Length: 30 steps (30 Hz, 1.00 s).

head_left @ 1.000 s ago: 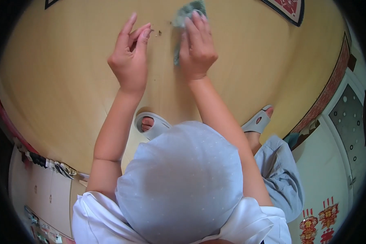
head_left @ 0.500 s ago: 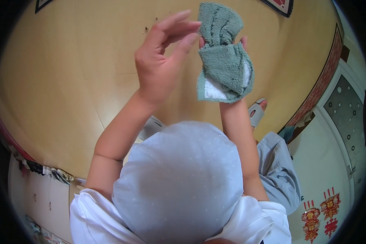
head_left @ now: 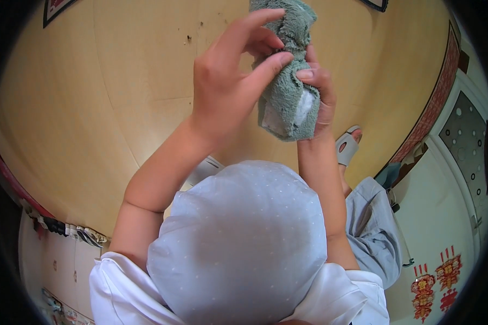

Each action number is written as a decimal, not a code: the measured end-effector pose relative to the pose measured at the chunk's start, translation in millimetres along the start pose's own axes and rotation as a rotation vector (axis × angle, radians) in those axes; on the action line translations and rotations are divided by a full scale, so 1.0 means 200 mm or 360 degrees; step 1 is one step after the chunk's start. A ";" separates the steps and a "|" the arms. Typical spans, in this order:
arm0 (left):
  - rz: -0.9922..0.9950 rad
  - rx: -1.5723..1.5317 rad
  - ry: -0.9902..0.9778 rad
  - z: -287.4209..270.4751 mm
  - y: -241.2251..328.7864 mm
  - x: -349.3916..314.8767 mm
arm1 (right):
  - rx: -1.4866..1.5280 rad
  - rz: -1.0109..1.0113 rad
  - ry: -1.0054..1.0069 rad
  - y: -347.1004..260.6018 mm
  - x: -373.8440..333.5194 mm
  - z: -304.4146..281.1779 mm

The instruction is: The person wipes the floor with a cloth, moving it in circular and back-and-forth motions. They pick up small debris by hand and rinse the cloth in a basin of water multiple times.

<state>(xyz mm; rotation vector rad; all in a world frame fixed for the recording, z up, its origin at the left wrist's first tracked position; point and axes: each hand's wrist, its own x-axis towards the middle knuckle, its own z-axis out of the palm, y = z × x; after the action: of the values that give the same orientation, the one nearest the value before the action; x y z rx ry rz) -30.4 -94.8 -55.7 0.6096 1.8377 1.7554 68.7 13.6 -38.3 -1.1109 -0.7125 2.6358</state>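
Note:
My right hand [head_left: 322, 89] holds a fuzzy green cloth [head_left: 284, 89] from its right side, the thumb pressed on its front. The cloth is bunched into a narrow waist with a fuller part above and below, and white patches show on its lower part. My left hand [head_left: 228, 76] is closed at that waist from the left. Its thumb and middle finger come close together on the cloth, while the index finger lies stretched across the upper part. The fingertips of my right hand are partly hidden behind the cloth.
Below lies a tan floor [head_left: 141, 70] with small dark specks [head_left: 188, 38]. A foot in a grey slipper [head_left: 347, 147] shows at the right, before a pale door [head_left: 463, 141] with a patterned panel. Several shoes [head_left: 84, 234] line the lower left wall. Red ornaments [head_left: 423, 292] hang at the lower right.
My left hand has moved right, from beside the cloth onto its waist. The cloth has turned and narrowed, and my right thumb has come round onto its front.

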 end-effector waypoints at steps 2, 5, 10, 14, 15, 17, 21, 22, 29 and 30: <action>-0.0070 -0.0037 -0.0096 0.00 0.01 0.02 | -0.0064 0.0000 0.0035 -0.01 0.00 -0.01; -0.0287 -0.0371 0.0048 -0.01 -0.02 0.04 | -0.0133 0.0023 -0.0029 -0.03 0.02 -0.06; -0.0228 -0.0027 0.0429 -0.17 -0.10 0.05 | 0.0540 -0.0016 -0.0289 -0.06 0.01 -0.07; -0.0170 0.0430 0.0573 -0.31 -0.13 0.05 | 0.0851 -0.0036 -0.0422 -0.14 0.00 -0.12; -0.0223 0.0525 0.0609 -0.34 -0.14 0.04 | 0.0907 -0.0039 -0.0420 -0.16 -0.01 -0.15; -0.0259 0.0539 0.0625 -0.38 -0.19 0.02 | 0.0881 -0.0029 -0.0393 -0.18 -0.01 -0.19; -0.0130 0.0695 0.0501 -0.37 -0.23 -0.03 | 0.0712 -0.0106 -0.0427 -0.20 -0.01 -0.25; -0.0005 0.0783 0.0425 -0.35 -0.23 -0.03 | 0.0739 -0.0102 -0.0323 -0.20 -0.02 -0.19; 0.0015 0.0337 0.0457 -0.23 0.03 -0.05 | 0.1342 0.0429 -0.0639 -0.12 0.04 -0.18; 0.0081 0.0282 0.0506 -0.22 0.01 -0.06 | 0.1326 0.0472 -0.0542 -0.11 0.06 -0.15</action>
<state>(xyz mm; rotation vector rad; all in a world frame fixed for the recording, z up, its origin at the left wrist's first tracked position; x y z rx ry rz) -50.4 -135.9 -52.5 0.4664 2.2300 1.8183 81.7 48.7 -53.3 -0.5513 0.5433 2.8996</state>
